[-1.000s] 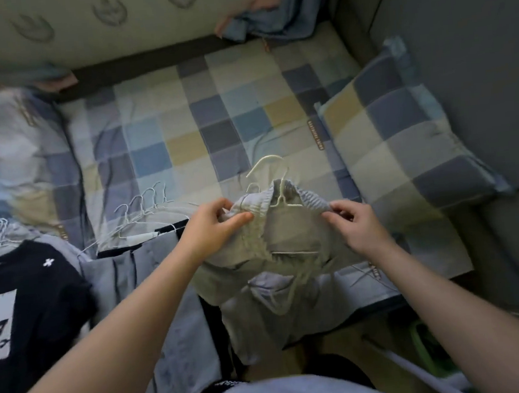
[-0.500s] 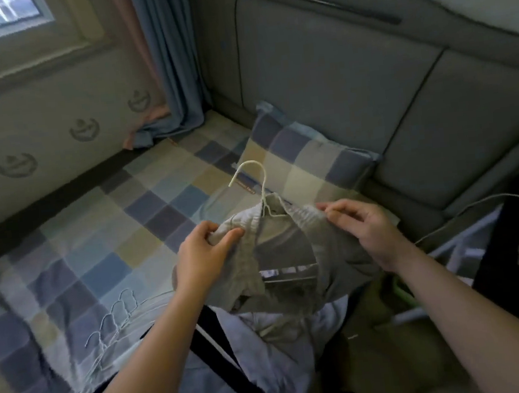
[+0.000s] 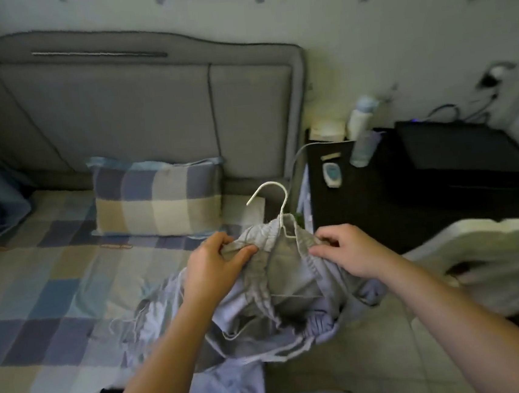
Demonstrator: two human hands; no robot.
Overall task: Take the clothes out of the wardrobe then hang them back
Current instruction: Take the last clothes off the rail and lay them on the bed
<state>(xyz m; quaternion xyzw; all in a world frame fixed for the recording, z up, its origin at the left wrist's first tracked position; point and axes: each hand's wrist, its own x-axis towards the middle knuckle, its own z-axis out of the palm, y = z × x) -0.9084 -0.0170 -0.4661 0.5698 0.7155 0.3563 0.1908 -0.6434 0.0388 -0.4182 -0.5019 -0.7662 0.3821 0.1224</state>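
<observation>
— Head view: what did your hands have?
— Your left hand (image 3: 214, 264) pinched the grey garment (image 3: 291, 275) at its waistband, and your right hand (image 3: 352, 254) pinched the opposite side.
— And the white hanger (image 3: 283, 208)?
— Its hook rose between your two grips. The cloth drooped below them, by the checked bed (image 3: 54, 279).

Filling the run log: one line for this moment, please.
left hand: grips grey garment | right hand: pinches it | white hanger: hook above waistband

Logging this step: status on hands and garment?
Left grip, right grip both pinch grey garment at waistband. Garment on white hanger, hook up. Nothing blocking the hook.
</observation>
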